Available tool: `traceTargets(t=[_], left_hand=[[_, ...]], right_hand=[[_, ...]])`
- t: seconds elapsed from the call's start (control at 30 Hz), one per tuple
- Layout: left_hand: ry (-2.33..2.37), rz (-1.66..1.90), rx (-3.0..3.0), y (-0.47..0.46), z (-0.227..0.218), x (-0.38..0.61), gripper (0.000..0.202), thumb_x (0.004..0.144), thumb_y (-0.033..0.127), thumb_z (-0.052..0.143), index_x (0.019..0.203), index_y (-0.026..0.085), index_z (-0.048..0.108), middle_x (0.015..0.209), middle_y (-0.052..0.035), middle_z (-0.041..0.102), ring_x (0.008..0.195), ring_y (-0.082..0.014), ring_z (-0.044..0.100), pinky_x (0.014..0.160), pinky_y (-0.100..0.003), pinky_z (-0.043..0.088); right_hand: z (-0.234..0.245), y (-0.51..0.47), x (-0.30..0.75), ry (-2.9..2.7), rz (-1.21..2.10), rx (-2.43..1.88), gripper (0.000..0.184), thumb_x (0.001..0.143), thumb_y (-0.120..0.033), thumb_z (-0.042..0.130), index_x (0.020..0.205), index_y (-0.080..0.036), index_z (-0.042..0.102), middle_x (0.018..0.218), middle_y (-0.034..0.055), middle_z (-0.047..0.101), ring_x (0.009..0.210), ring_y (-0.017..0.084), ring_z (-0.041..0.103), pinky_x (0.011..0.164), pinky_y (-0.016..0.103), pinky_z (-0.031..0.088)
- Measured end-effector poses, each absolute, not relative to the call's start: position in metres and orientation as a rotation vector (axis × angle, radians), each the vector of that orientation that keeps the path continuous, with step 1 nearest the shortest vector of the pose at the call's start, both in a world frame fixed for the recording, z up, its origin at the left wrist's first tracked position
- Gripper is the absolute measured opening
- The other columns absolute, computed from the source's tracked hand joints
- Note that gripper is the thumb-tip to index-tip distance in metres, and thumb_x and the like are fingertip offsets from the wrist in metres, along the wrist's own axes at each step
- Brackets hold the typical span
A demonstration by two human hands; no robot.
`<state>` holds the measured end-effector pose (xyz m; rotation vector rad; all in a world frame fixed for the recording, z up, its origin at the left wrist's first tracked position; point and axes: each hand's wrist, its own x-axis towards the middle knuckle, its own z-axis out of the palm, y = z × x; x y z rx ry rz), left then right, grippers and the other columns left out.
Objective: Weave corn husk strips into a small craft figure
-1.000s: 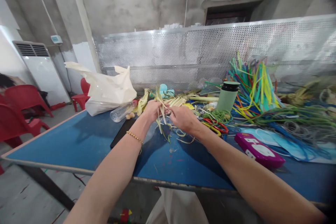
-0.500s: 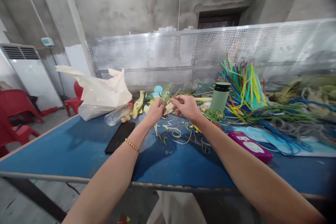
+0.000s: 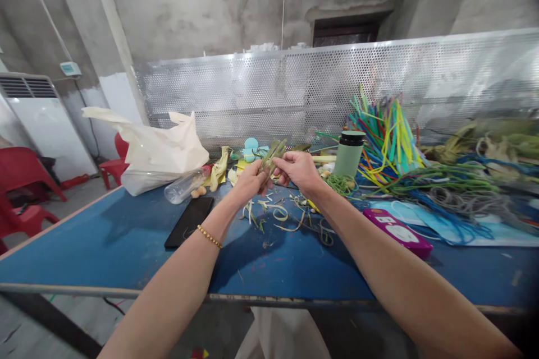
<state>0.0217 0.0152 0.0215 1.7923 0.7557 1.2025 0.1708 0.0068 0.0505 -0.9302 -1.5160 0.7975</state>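
Note:
Both my hands are raised over the blue table (image 3: 105, 247), pinching a small woven piece of green-yellow leaf strips (image 3: 272, 156) between them. My left hand (image 3: 248, 182), with a bead bracelet on its wrist, grips the lower part of the piece. My right hand (image 3: 297, 168) pinches its right side, fingers curled. Loose cut strips (image 3: 280, 216) lie on the table just below my hands.
A black phone (image 3: 189, 221) lies left of the strips, with a clear bottle (image 3: 185, 184) and a white plastic bag (image 3: 158, 151) behind. A green flask (image 3: 349, 152), coloured strips (image 3: 385, 129), green cords (image 3: 455, 179) and a magenta box (image 3: 398, 233) fill the right. Perforated metal screen behind.
My hands lifted from the table with the leaf piece; long dangling strips are gone from my grip and loose strips now lie below. The view shifted slightly to the right.

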Motion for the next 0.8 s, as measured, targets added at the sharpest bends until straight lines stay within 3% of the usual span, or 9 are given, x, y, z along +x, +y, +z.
traceTargets(t=[0.2,0.43,0.8], left_hand=[[0.724,1.157,1.716,0.0153,0.0213,0.0215,0.015,0.091,0.032,0.051,0.088,0.017,0.051,0.064,-0.0014,0.064,0.038,-0.0094,0.052,0.041,-0.021,0.033],[0.665,1.063,1.59,0.0102,0.0257,0.022,0.012,0.089,0.027,0.053,0.088,0.015,0.054,0.067,-0.0036,0.065,0.041,-0.0106,0.055,0.043,-0.022,0.037],[0.618,1.009,1.45,0.0094,0.0277,0.0191,0.023,0.091,0.029,0.052,0.097,0.009,0.063,0.069,-0.0079,0.067,0.042,-0.0117,0.055,0.043,-0.024,0.04]], right_hand=[[0.0516,0.0084,0.1724,-1.449,0.766,-0.942,0.031,0.078,-0.032,0.069,0.058,-0.016,0.052,0.046,0.0,0.06,0.033,0.008,0.05,0.032,0.018,0.04],[0.0527,0.0099,0.1753,-1.429,0.742,-0.927,0.03,0.078,-0.032,0.068,0.059,-0.017,0.051,0.046,-0.0014,0.058,0.034,0.008,0.049,0.033,0.018,0.037],[0.0522,0.0116,0.1762,-1.392,0.695,-0.912,0.033,0.076,-0.034,0.068,0.056,-0.018,0.048,0.044,-0.0038,0.053,0.032,0.005,0.039,0.032,0.018,0.027]])
